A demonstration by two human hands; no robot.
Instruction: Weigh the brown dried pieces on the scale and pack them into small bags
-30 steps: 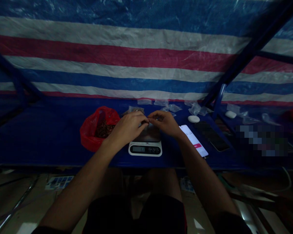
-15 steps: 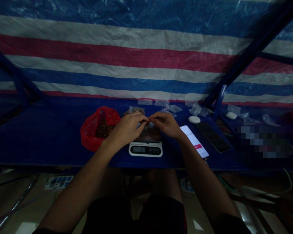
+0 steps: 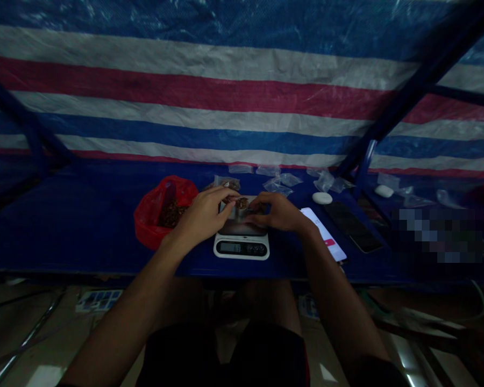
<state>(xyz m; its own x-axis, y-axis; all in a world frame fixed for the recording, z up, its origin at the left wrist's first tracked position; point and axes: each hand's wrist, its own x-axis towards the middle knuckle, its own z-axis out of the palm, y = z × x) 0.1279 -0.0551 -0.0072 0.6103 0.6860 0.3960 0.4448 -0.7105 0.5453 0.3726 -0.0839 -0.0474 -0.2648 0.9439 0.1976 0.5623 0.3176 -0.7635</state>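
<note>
A kitchen scale (image 3: pixel 242 247) with a white front and a metal plate stands before me, its display lit. On the plate is a small clump of brown dried pieces (image 3: pixel 241 203); whether a clear bag encloses it is hard to tell. My left hand (image 3: pixel 207 212) is beside the clump on the left, thumb and fingers apart. From the right, my right hand (image 3: pixel 280 211) reaches over the plate with its fingers and thumb spread. Left of the scale sits an open red plastic bag (image 3: pixel 147 236) with more brown pieces (image 3: pixel 171 215) inside.
Behind the scale lies a filled clear bag (image 3: pixel 228 184). Several clear plastic bags (image 3: pixel 278 185) are scattered along the back of the blue table (image 3: pixel 84 231). To the right are a lit phone (image 3: pixel 326 236), a dark phone (image 3: pixel 355 228) and a white case (image 3: pixel 321 198).
My hands, whose fingertips met over the scale plate, have moved apart to either side. The brown clump between them now shows, and the display reading looks different.
</note>
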